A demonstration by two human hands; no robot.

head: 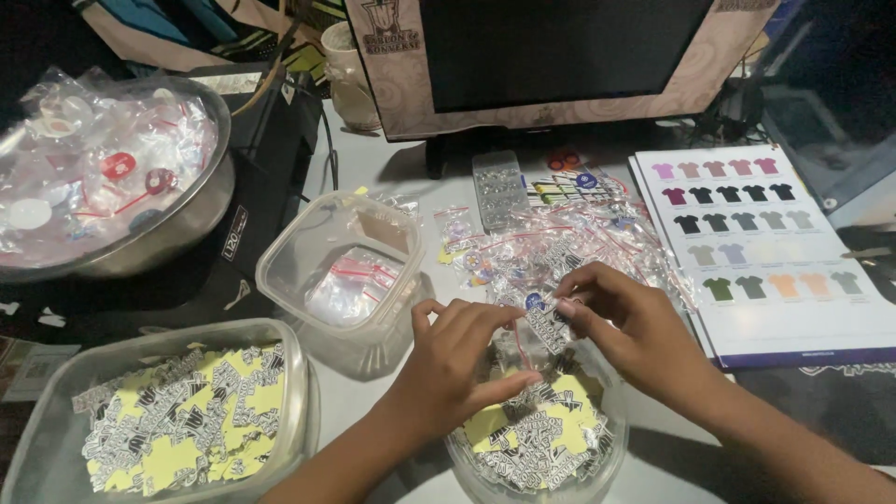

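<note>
The desk [392, 163] is pale and very crowded, with a dark monitor [560, 51] standing at the far side. There is only the head view, looking down on it.

In the near middle, the left hand [457, 369] and the right hand [635, 327] meet over a round clear tub [537, 439] full of yellow and black stickers. Between them is a small clear bag [539, 327], which seems to hold one sticker. The fingers of both hands are pressed together in a pinch on this small clear bag, the left at its near edge, the right at its top.

I think the risk is small but real: the bag is thin and slippery, so it may slip from the pinch and drop into the round clear tub among the loose stickers, or the sticker may bend while the bag is handled.

Just behind the hands lies a pile of bags [560, 247] with red strips, touching the right hand, so a wide move there can scatter them. To the right lies a shirt colour chart [761, 243]. To the left stands a square clear box [341, 271] with a few bags inside, and near left a rectangular tub [159, 411] of the same stickers. Far left, a metal bowl [112, 173] holds filled bags.
</note>
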